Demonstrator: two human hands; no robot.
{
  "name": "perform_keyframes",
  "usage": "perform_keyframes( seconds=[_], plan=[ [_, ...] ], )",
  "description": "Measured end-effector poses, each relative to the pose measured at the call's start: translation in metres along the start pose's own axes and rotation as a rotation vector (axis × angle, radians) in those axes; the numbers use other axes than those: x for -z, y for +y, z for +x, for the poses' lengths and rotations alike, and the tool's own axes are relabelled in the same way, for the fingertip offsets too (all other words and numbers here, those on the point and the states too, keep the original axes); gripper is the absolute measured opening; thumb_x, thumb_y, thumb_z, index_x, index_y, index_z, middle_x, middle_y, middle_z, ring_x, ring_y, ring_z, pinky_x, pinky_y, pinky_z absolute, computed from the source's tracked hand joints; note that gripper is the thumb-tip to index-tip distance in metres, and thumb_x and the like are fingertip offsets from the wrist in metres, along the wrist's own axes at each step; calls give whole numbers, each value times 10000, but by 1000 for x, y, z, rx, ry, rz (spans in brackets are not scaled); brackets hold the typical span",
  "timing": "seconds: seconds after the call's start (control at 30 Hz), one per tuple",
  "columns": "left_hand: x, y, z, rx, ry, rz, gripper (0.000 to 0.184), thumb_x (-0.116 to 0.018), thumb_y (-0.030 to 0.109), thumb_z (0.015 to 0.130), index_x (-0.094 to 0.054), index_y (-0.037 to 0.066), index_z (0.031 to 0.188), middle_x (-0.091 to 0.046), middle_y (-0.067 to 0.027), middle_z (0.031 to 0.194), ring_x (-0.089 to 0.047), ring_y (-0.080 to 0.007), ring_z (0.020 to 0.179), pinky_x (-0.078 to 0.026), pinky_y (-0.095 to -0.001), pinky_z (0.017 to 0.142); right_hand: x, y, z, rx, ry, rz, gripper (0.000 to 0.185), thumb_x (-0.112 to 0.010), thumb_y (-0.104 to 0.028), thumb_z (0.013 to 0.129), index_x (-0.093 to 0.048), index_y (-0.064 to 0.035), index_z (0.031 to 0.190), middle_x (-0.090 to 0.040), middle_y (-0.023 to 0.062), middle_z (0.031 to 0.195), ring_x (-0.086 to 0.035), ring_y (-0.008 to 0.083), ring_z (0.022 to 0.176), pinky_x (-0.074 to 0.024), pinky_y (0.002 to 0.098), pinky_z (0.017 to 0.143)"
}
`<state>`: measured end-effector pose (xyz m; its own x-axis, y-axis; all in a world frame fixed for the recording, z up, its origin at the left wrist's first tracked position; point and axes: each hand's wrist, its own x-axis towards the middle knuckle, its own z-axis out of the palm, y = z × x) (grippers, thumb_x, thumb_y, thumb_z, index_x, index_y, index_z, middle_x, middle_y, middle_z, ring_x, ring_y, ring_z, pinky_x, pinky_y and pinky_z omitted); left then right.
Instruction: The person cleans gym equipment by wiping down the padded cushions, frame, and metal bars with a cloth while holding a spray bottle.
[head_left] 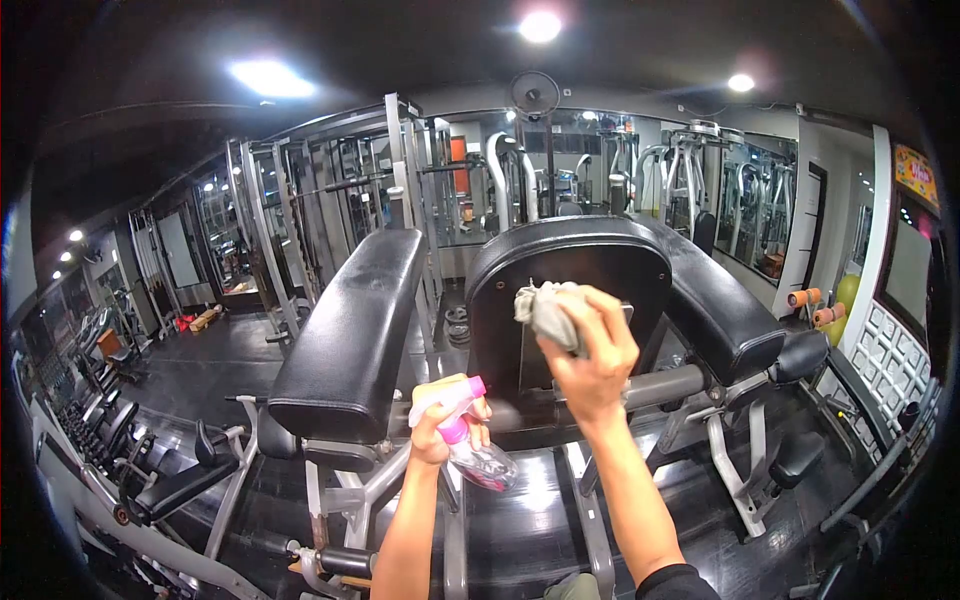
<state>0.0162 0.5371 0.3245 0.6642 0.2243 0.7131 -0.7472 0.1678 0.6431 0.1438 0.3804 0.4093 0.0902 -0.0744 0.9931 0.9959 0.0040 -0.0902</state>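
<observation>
My left hand (437,428) is wrapped round a clear spray bottle (487,466) with a pink and white trigger head, tilted with its base toward the lower right. A crumpled grey cloth (550,318) is gripped in my right hand (598,355), in front of the black back panel of a padded backrest (570,255). Whether the cloth touches the panel I cannot tell. To the left of my hands is a long black bench pad (350,330), and a similar black pad (720,300) extends on the right.
Grey metal frame tubes (455,540) run below my hands to the dark, shiny floor. A cable and rack machine (400,170) stands behind, with mirrors along the far wall. Another bench (190,490) is at lower left. Orange foam rollers (828,315) project at the right.
</observation>
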Motion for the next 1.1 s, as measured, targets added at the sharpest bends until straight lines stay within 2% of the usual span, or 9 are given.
perform_keyframes(
  seconds=[0.23, 0.33, 0.47, 0.53, 0.6, 0.8, 0.93, 1.0, 1.1],
  plan=[
    [1, 0, -4, -50, 59, -157, 530, -547, 349, 858, -548, -175, 939, -611, -243, 790, -608, -263, 448, -563, -389, 459, -17, -5, -48, 275, -408, -76, 497, -707, -96, 624, -673, -240, 1099, -641, -48, 1078, -586, 157, 776, -542, 267, 597],
    [6, -4, -6, -71, 53, -204, 550, -533, 360, 868, -542, -181, 966, -612, -248, 801, -605, -269, 446, -561, -404, 457, -4, 1, -47, 316, -466, -163, 487, -712, -97, 622, -679, -238, 1087, -644, -53, 1071, -590, 151, 771, -541, 269, 595],
    [7, -5, -6, -69, 55, -184, 554, -532, 368, 870, -542, -178, 961, -610, -247, 796, -602, -272, 444, -560, -414, 456, -4, 5, -26, 229, -211, -130, 480, -762, -139, 621, -687, -241, 1084, -644, -35, 1047, -597, 175, 762, -530, 296, 588],
    [7, -5, -6, -64, 47, -185, 554, -529, 370, 873, -540, -178, 953, -606, -245, 784, -597, -268, 439, -558, -406, 451, -9, -2, -30, 227, -232, -101, 455, -799, -71, 583, -719, -217, 1007, -656, -10, 1011, -612, 198, 728, -529, 319, 594],
    [7, -5, -6, -62, 47, -181, 551, -529, 367, 874, -538, -179, 950, -604, -245, 783, -596, -266, 439, -556, -402, 448, -10, 2, -44, 327, -408, -128, 469, -730, -157, 662, -668, -243, 1119, -632, -47, 1079, -589, 162, 794, -537, 271, 581],
    [4, -3, -6, -61, 46, -153, 540, -533, 356, 873, -537, -179, 945, -603, -240, 781, -586, -256, 427, -553, -391, 438, 5, -1, -47, 328, -653, -212, 394, -695, -152, 693, -653, -233, 1077, -618, -65, 1036, -586, 135, 814, -552, 264, 596],
    [3, -1, -6, -38, 94, -82, 560, -510, 418, 871, -536, -140, 836, -597, -250, 749, -587, -259, 409, -554, -403, 436, 18, 16, -23, 292, -322, -207, 472, -778, -145, 609, -678, -247, 1058, -629, -50, 1036, -614, 158, 791, -537, 281, 590],
    [3, -1, -5, -27, 93, -53, 558, -508, 414, 877, -536, -142, 836, -594, -250, 747, -583, -258, 405, -552, -404, 434, 14, 19, -13, 182, -89, -158, 514, -814, -90, 551, -698, -207, 1038, -647, 16, 1034, -632, 221, 796, -540, 326, 644],
    [-1, 2, -4, 2, 88, 41, 553, -505, 405, 885, -535, -146, 843, -590, -249, 743, -575, -255, 397, -550, -403, 430, 8, 8, -17, 106, -114, -114, 528, -814, -85, 547, -692, -199, 1049, -645, 25, 1051, -630, 232, 826, -546, 334, 668]
  ],
)
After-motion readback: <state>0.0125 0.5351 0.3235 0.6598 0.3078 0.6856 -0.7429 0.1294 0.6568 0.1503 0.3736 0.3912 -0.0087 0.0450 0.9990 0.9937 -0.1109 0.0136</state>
